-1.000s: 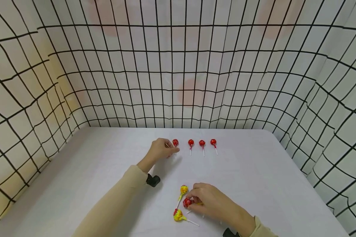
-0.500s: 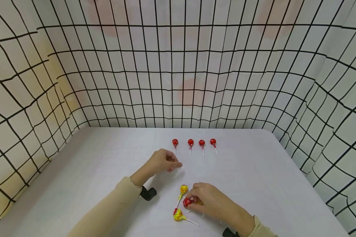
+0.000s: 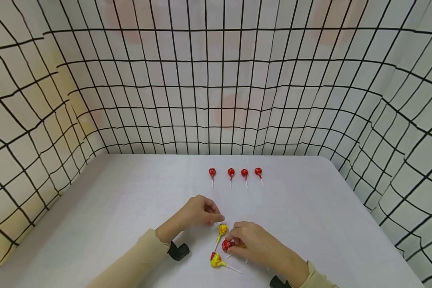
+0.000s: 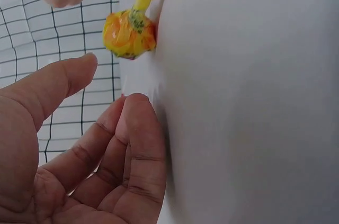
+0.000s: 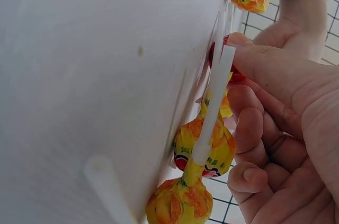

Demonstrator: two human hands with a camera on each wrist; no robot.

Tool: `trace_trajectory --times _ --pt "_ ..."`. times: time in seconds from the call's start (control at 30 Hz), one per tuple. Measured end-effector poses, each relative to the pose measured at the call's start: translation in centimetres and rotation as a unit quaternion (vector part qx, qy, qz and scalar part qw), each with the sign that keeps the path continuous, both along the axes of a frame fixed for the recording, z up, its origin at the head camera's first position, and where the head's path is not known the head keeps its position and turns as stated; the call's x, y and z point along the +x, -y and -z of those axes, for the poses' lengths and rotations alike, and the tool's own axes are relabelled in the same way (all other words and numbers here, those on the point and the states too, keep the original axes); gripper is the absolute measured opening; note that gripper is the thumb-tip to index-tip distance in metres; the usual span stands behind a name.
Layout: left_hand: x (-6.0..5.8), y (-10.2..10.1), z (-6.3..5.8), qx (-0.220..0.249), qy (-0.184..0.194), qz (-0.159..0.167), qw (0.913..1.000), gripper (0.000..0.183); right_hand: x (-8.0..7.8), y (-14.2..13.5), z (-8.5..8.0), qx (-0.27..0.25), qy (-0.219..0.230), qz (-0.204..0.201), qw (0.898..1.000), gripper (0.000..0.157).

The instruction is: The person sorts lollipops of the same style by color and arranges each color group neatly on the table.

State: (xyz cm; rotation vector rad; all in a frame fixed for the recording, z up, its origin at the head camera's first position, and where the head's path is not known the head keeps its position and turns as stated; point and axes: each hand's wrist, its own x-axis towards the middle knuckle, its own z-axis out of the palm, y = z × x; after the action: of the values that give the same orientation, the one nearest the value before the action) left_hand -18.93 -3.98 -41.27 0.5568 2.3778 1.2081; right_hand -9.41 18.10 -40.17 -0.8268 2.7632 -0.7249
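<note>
My left hand (image 3: 201,211) hovers just behind a yellow lollipop (image 3: 223,229), its thumb apart from the bent fingers and nothing between them. In the left wrist view that lollipop (image 4: 130,36) lies beyond the thumb tip, not touched. With thumb and fingertips, my right hand (image 3: 253,243) pinches a red lollipop (image 3: 227,245) low over the white table. Below the right palm, more yellow-orange lollipops (image 5: 204,147) show in the right wrist view, mostly hidden from the head view. Another yellow lollipop (image 3: 216,260) with a red patch lies left of the right hand.
Farther back, a row of several red lollipops (image 3: 231,172) lies on the white table (image 3: 302,200), sticks towards me. White walls with a black grid (image 3: 216,80) enclose the back and sides. Each wrist wears a black camera mount (image 3: 179,251).
My left hand has left the leftmost red lollipop of the row and come back towards me, near the yellow lollipop. The right hand stays in place, pinching the red lollipop.
</note>
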Motion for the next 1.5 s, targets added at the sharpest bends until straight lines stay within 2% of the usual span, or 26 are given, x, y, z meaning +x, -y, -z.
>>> trace_trajectory --times 0.27,0.43,0.63,1.23,1.5 --pt "0.9 0.0 0.2 0.007 -0.005 -0.001 1.0000 0.022 -0.1 0.1 -0.1 0.000 0.001 -0.005 1.000 0.020" --pt "1.2 0.0 0.0 0.005 0.008 0.002 1.0000 0.022 -0.2 0.1 0.0 -0.001 -0.010 -0.011 1.000 0.019" --pt "1.5 0.0 0.0 0.007 0.018 0.020 0.9996 0.020 -0.3 0.0 0.2 -0.009 -0.025 -0.020 0.999 0.016" --pt "2.0 -0.2 -0.1 -0.009 0.011 0.040 0.9991 0.013 -0.1 -0.1 0.1 -0.022 -0.012 -0.016 1.000 0.012" --pt "1.7 0.0 0.0 -0.008 0.016 0.045 0.9988 0.013 -0.1 -0.2 0.1 -0.021 -0.016 -0.012 1.000 0.011"
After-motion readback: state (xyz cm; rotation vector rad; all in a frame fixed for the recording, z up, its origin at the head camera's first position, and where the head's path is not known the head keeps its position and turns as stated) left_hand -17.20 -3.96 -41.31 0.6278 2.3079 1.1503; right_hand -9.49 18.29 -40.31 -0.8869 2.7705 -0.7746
